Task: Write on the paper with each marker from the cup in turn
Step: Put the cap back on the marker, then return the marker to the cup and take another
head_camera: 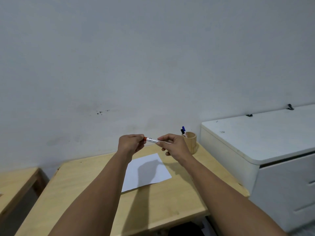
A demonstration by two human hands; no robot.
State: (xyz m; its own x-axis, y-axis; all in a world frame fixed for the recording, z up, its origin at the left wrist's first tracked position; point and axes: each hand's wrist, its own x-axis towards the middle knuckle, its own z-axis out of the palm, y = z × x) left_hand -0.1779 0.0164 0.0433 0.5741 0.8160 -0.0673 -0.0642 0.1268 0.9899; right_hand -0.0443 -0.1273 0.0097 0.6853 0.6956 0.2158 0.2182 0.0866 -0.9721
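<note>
Wooden cup (190,141) holds blue marker (183,128) and black marker (182,131).

Red marker (152,140) cap inside left hand (130,144) grip, label unreadable (blurred)

Soft, dim, even light. The hands cast a shadow on the paper (146,172) toward 6 o'clock. Wide-angle bending curves the table (81,193) edges; focus slightly soft.

Worktop (95,193): pale wood, smooth, matt. Cup (190,142), centre right: turned wood, matt. Paper (148,172): white, matt sheet. Marker (152,140): glossy white plastic. Cabinet (265,142), right: smooth white finish.
</note>
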